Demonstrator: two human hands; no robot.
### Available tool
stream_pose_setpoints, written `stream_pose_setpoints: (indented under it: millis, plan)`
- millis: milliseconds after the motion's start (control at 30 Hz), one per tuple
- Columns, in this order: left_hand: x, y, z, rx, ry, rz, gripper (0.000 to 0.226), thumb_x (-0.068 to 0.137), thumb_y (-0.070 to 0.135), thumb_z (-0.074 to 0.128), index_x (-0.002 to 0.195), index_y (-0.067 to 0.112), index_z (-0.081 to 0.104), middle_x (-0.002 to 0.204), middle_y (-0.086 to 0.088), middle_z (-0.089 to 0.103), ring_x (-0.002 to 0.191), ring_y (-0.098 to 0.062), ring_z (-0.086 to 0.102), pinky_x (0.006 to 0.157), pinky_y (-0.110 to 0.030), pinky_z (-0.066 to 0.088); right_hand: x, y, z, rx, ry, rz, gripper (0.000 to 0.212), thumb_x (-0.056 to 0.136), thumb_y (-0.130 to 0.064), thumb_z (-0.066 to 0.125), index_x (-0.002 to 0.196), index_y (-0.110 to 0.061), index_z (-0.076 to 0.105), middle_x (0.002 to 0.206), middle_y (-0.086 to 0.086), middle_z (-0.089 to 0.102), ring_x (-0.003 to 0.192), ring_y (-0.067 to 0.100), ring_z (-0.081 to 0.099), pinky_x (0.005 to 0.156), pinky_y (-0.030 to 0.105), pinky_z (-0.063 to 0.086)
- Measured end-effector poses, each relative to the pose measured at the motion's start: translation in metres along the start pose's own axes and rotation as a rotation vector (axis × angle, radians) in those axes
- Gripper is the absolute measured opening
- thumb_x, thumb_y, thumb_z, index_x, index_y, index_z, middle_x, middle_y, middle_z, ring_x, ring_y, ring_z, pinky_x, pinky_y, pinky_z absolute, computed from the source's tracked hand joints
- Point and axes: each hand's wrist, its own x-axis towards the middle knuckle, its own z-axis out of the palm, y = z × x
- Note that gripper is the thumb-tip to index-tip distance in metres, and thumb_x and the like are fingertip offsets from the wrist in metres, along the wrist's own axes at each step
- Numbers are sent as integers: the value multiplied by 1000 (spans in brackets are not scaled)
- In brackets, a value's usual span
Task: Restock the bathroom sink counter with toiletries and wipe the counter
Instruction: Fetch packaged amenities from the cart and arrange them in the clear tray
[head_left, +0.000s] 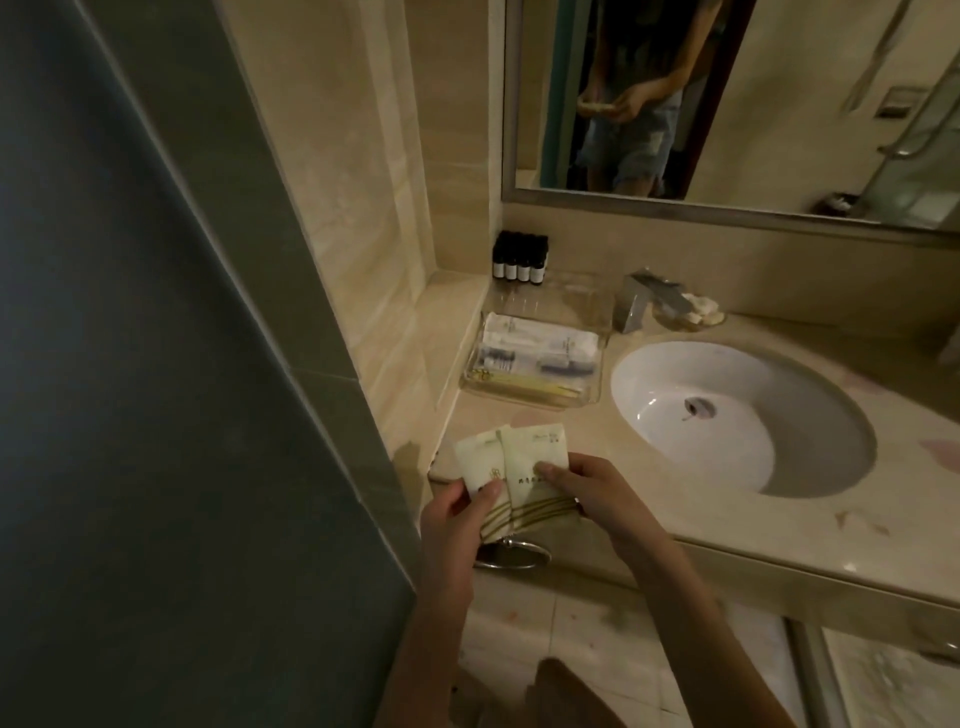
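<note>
Two flat cream paper packets with gold stripes (511, 467) are fanned out, up in the air just over the front left corner of the beige marble counter (737, 522), one overlapping the other. The left hand (457, 525) pinches the left-side packet, thumb flat on its printed face, fingers tucked behind. The right hand (592, 499) grips the right-side packet the same way, thumb on top by the printed line, fingers curled under the striped end. Both hands are grasping, neither is free.

Right below them, a chrome towel ring (514, 558) hangs at the counter's front edge. Further back on the counter, along the left wall, sits a clear acrylic tray (601, 374) holding white wrapped toiletries and a thin yellow item at its near side. Behind the tray, in the corner, a tight cluster of small dark bottles with white labels (519, 260) stands upright.

Over to the right, the white oval sink basin (727, 415) is sunk into the counter, with a chrome tap (641, 301) behind it. Just beside the tap is a little dish of white pieces (698, 312). Above it all, a silver-framed wall mirror (779, 130) shows the person's reflection, hands together at the waist.
</note>
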Motion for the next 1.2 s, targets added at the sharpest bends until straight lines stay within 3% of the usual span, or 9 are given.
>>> stream_pose_setpoints:
  millis: [167,333,433,567,700,833,967,1067,1200]
  plan:
    - [28,5,11,22,-10,-64,16,84,22,70,96,30,64,96,1,72,87,-16,69,52,-17,51,37,1,-4,66,13,29,12,91,-17,62,99,-11,69,84,1,74,68,7,70,58,16,51]
    - [69,18,26,93,-4,-56,17,85,25,69,101,26,66,97,2,73,92,-16,69,80,-35,57,89,-14,-10,90,-5,29,13,86,-12,67,98,-6,69,86,5,73,69,9,69,58,19,53]
    - [98,33,40,140,-6,-38,15,87,26,67,101,28,65,94,2,73,90,-17,70,84,-42,57,126,-28,-16,133,-2,16,14,84,-11,70,98,-7,70,89,5,74,77,15,71,62,22,56]
    - [141,51,59,234,11,28,12,89,23,65,100,27,66,89,4,73,78,-8,70,64,-22,55,179,-42,-29,128,36,37,17,83,-16,72,98,-10,70,94,3,74,88,19,70,80,33,57]
    - [182,50,65,357,81,69,17,88,14,66,105,15,67,87,6,70,77,-5,67,52,-10,47,240,-51,-44,85,162,-6,10,81,-17,74,89,-13,68,93,5,72,85,18,69,75,31,56]
    - [219,39,66,503,92,28,27,90,17,65,116,9,63,106,-4,69,94,-19,68,61,-16,54,304,-44,-43,-64,199,7,12,79,-28,76,79,-19,68,88,6,74,80,20,70,79,40,58]
    - [242,33,68,600,113,-12,30,89,20,65,117,9,61,108,-7,69,96,-23,68,79,-38,59,344,-36,-28,-129,159,60,19,80,-29,76,69,-20,63,81,5,72,72,14,66,70,31,55]
    - [256,31,71,621,129,-40,29,89,16,65,116,7,61,107,-10,69,94,-24,67,78,-36,58,360,-26,-15,-220,111,75,24,79,-29,77,67,-17,60,66,-4,65,60,4,60,53,17,42]
    - [270,33,74,693,140,-62,30,88,16,63,117,8,60,109,-10,67,96,-24,66,72,-29,55,375,-9,1,-260,125,90,23,79,-33,77,81,-13,65,78,0,71,66,7,64,58,21,48]
